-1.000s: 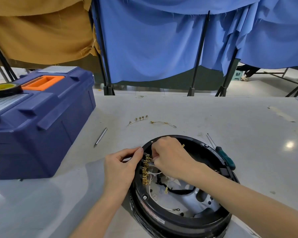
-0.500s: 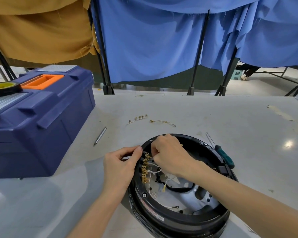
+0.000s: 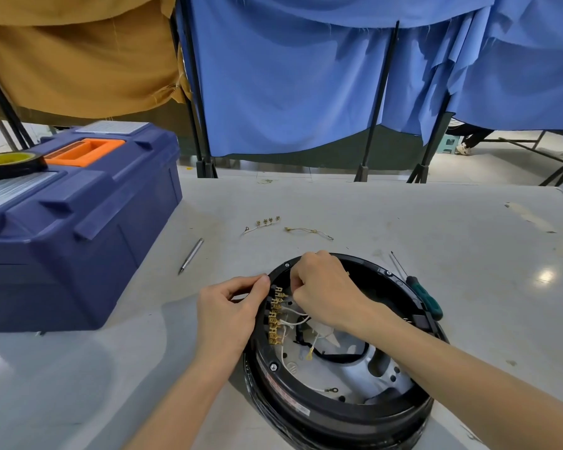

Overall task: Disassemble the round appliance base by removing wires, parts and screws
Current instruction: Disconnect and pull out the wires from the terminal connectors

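Lower centre on the worktop (image 3: 403,219), the left hand (image 3: 228,315) pinches the rim of the round appliance base (image 3: 338,415), probably to steady it; the right hand (image 3: 327,289) curls its fingers (image 3: 298,280) round a white wire (image 3: 298,315) beside the brass terminals (image 3: 276,319).

Left: navy toolbox (image 3: 78,238), orange handle (image 3: 85,152). Top: mustard cloth (image 3: 78,60), blue curtains (image 3: 290,76). Lower centre: black base (image 3: 306,414), brass terminals (image 3: 275,316), white wires (image 3: 294,321). Right of it: green-handled screwdriver (image 3: 428,297).
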Demonstrator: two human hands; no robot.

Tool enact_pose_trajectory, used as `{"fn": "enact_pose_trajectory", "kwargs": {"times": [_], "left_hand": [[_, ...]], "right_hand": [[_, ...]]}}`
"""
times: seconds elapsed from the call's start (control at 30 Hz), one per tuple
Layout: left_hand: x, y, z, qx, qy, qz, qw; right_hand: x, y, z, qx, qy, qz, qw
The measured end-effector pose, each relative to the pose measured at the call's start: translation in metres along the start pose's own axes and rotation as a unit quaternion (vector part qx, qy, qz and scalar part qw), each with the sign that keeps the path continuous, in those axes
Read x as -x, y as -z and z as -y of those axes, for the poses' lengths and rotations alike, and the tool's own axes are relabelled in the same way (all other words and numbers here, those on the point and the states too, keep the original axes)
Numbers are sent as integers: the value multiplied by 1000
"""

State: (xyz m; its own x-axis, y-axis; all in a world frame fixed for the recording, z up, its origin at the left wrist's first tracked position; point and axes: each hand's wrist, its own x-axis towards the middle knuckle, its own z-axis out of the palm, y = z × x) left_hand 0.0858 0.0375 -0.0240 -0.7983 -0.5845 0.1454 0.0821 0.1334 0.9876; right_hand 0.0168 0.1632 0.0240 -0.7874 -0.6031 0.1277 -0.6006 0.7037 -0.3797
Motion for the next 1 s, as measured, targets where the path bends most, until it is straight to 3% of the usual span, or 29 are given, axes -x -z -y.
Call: {"fn": "enact_pose_trajectory", "kwargs": {"times": [0.27,0.4,0.57,0.77,1.0], "left_hand": [[0,0,0,-7,3,0,1000],[0,0,-2,-7,1,4,1000],[-2,3,-9,-45,-25,22,998],[-7,-6,-31,-102,-120,76,985],[-19,-27,-51,65,-19,128,989]], "right_hand": [[1,9,-17,-36,-52,-24,998],[8,8,-13,-122,-54,-30,991],[4,16,-17,-296,-90,-115,944],[4,27,-24,-468,-113,-124,868],[4,28,-26,-528,-116,-87,837]]}}
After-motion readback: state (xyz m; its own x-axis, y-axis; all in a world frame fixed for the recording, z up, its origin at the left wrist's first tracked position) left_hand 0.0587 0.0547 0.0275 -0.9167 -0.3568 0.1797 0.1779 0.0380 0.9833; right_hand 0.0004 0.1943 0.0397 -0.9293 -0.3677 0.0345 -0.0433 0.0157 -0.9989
